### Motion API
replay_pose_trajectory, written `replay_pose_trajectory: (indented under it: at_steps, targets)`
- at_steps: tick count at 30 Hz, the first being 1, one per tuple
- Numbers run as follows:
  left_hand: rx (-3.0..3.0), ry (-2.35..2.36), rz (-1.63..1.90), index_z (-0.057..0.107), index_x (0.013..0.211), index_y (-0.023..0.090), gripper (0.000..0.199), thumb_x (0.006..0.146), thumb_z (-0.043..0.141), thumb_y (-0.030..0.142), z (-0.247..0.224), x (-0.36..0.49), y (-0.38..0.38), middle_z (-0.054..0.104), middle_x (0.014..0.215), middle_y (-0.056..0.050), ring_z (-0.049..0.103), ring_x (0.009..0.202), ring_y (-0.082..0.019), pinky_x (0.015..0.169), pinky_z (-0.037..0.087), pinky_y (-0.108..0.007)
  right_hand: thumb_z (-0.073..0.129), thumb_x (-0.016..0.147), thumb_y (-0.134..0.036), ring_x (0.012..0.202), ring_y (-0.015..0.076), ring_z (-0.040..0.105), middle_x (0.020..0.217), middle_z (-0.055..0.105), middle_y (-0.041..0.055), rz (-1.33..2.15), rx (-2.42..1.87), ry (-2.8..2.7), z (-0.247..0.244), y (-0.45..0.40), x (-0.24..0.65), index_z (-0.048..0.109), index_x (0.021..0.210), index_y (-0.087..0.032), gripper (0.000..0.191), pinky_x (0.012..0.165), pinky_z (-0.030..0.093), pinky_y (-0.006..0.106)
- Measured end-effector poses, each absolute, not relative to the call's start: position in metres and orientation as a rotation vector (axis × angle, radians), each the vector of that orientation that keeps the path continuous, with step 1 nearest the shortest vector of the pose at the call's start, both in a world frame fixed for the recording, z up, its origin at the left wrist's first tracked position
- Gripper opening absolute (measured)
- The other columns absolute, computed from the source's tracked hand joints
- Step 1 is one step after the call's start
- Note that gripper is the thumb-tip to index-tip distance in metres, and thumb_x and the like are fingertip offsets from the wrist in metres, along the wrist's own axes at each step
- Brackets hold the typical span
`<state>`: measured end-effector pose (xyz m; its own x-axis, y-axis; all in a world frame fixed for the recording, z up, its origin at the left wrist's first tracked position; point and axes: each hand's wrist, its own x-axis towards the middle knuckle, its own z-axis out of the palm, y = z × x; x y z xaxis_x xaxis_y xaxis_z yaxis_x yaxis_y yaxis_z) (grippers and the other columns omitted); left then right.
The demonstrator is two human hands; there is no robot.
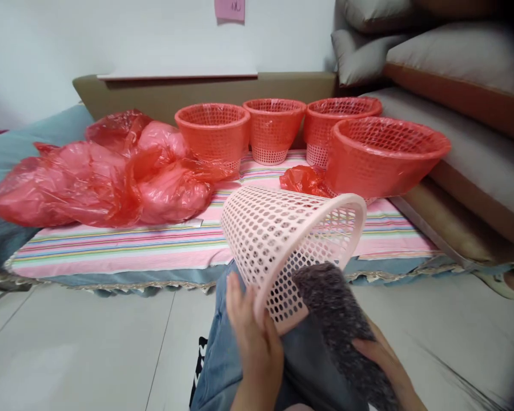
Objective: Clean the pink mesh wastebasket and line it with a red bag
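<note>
A pale pink perforated plastic basket [261, 222] lies tilted on its side over my lap, its mouth facing right and toward me. My left hand [255, 337] grips the near part of its rim, fingers on the outer wall and thumb at the edge. In my right hand [381, 354] is a dark grey fluffy cloth [340, 319], held by its right side. The cloth's upper end reaches into the mouth of the basket. Part of the right hand is hidden behind the cloth.
Baskets wrapped in red plastic bags [212, 134] stand along the back of a striped cloth [124, 251]. Red bags with pink contents [81, 182] are heaped at left, and a crumpled red bag [304, 180] lies centrally. Cushions [462, 63] are stacked at right. Tiled floor [89, 342] shows below.
</note>
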<state>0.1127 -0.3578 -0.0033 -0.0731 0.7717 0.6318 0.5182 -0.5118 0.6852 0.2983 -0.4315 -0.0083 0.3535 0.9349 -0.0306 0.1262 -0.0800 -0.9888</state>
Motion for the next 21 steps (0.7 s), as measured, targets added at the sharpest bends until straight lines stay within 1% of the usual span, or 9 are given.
replay_pose_trajectory:
  at_steps: [2, 4, 6, 8, 11, 15, 17, 19, 21]
  targets:
    - [2.227, 1.279, 1.542, 0.026, 0.154, 0.025, 0.075, 0.086, 0.051, 0.006, 0.001, 0.125, -0.373, 0.026, 0.162, -0.01, 0.017, 0.151, -0.03, 0.12, 0.024, -0.054, 0.055, 0.083, -0.038, 0.11, 0.0337, 0.068, 0.116, 0.072, 0.0079, 0.919, -1.51, -0.972, 0.003, -0.436, 0.302, 0.055, 0.138, -0.035, 0.055, 0.086, 0.061, 0.052]
    - [2.447, 1.124, 1.482, 0.04, 0.148, 0.021, 0.069, 0.082, 0.052, 0.007, 0.003, 0.138, -0.386, 0.036, 0.158, -0.011, 0.018, 0.151, -0.031, 0.122, 0.02, -0.051, 0.057, 0.082, -0.043, 0.108, 0.0343, 0.068, 0.115, 0.072, 0.0067, 0.937, -1.496, -0.989, 0.015, -0.437, 0.302, 0.05, 0.141, -0.039, 0.059, 0.084, 0.062, 0.054]
    - [2.547, 1.055, 1.495, 0.054, 0.138, 0.02, 0.063, 0.076, 0.052, 0.006, 0.006, 0.149, -0.393, 0.046, 0.151, -0.012, 0.021, 0.15, -0.031, 0.122, 0.018, -0.05, 0.058, 0.082, -0.048, 0.108, 0.0336, 0.069, 0.12, 0.07, 0.0066, 0.932, -1.468, -0.986, 0.026, -0.436, 0.299, 0.048, 0.143, -0.039, 0.062, 0.084, 0.061, 0.053]
    - [2.558, 1.048, 1.525, 0.061, 0.129, 0.021, 0.06, 0.073, 0.052, 0.005, 0.01, 0.158, -0.394, 0.054, 0.142, -0.014, 0.023, 0.149, -0.032, 0.122, 0.017, -0.051, 0.062, 0.081, -0.05, 0.108, 0.0327, 0.069, 0.126, 0.068, 0.0088, 0.925, -1.455, -0.919, 0.035, -0.433, 0.296, 0.047, 0.143, -0.036, 0.066, 0.085, 0.061, 0.05]
    - [2.581, 0.979, 1.532, 0.066, 0.122, 0.023, 0.05, 0.075, 0.054, 0.01, 0.023, 0.163, -0.386, 0.064, 0.129, -0.012, 0.026, 0.148, -0.03, 0.122, 0.013, -0.054, 0.072, 0.076, -0.047, 0.105, 0.0319, 0.07, 0.124, 0.068, 0.0119, 0.892, -1.489, -0.814, 0.045, -0.425, 0.297, 0.055, 0.135, -0.029, 0.065, 0.081, 0.062, 0.043]
    - [2.71, 0.778, 1.415, 0.065, 0.12, 0.025, 0.042, 0.081, 0.054, 0.013, 0.05, 0.148, -0.357, 0.067, 0.127, -0.005, 0.041, 0.138, -0.025, 0.123, 0.006, -0.055, 0.074, 0.075, -0.047, 0.093, 0.0288, 0.072, 0.104, 0.075, 0.0091, 0.693, -1.597, -0.919, 0.052, -0.407, 0.313, 0.066, 0.115, -0.023, 0.048, 0.079, 0.061, 0.037]
    - [2.74, 0.836, 1.393, 0.063, 0.12, 0.021, 0.039, 0.083, 0.054, 0.011, 0.061, 0.131, -0.331, 0.065, 0.131, -0.007, 0.045, 0.136, -0.024, 0.123, 0.011, -0.054, 0.073, 0.074, -0.048, 0.092, 0.028, 0.071, 0.098, 0.075, 0.0073, 0.553, -1.664, -0.977, 0.053, -0.398, 0.326, 0.068, 0.109, -0.022, 0.044, 0.083, 0.059, 0.036]
    - [2.676, 1.044, 1.499, 0.061, 0.121, 0.022, 0.037, 0.086, 0.056, 0.012, 0.069, 0.112, -0.298, 0.061, 0.135, -0.01, 0.045, 0.137, -0.025, 0.119, 0.025, -0.054, 0.071, 0.074, -0.051, 0.097, 0.0286, 0.069, 0.099, 0.074, 0.0073, 0.443, -1.715, -0.994, 0.049, -0.388, 0.337, 0.068, 0.109, -0.022, 0.046, 0.087, 0.057, 0.037]
    - [2.581, 1.27, 1.523, 0.059, 0.125, 0.022, 0.036, 0.089, 0.056, 0.02, 0.073, 0.094, -0.263, 0.055, 0.142, -0.014, 0.042, 0.139, -0.031, 0.115, 0.029, -0.059, 0.068, 0.075, -0.054, 0.103, 0.0294, 0.068, 0.106, 0.073, 0.008, 0.376, -1.749, -0.97, 0.043, -0.378, 0.346, 0.067, 0.114, -0.021, 0.051, 0.091, 0.055, 0.039]
